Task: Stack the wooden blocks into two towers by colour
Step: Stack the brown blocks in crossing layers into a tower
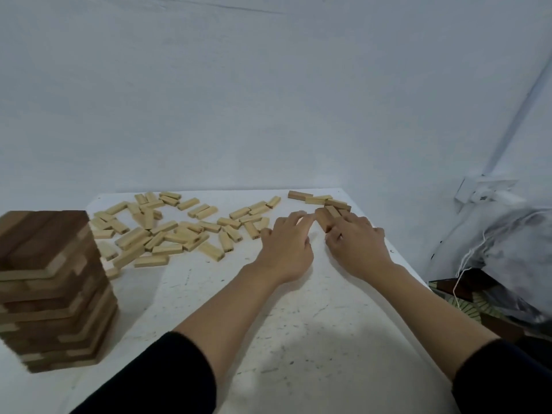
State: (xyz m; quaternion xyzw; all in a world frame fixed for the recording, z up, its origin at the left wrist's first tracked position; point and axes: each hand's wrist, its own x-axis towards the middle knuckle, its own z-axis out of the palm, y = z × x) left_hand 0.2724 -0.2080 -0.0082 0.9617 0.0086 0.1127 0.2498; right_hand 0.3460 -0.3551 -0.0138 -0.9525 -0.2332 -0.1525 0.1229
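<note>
At the left edge of the frame stands a tall tower (50, 282) of flat rectangular wooden bars. They are mostly dark brown, with lighter end-grain at the corners, and each layer is laid crosswise on the one below. It rests on a white surface (298, 324) that is scuffed and flecked with small dark marks.

In the centre-left of the frame, many pale blocks (167, 231) of smooth, straw-coloured wood lie loose, some overlapping and pointing in all directions. At the surface's far right corner is a small cluster of brown blocks (328, 201) with a few pale ones among them.

Both hands reach to just below that cluster. The right hand (355, 240) has its fingers curled around 1 brown block (322, 216), gripping it low over the surface. The left hand (285, 246) is relaxed, fingers loosely extended, its fingertips (306, 216) just beside that block's end; I cannot tell whether they touch it.

Black sleeves (167, 377) cover both forearms near the bottom edge. Behind hangs a creased grey-white cloth backdrop (268, 100), and at the right edge lies a crumpled translucent bag (507, 243) with white string.
</note>
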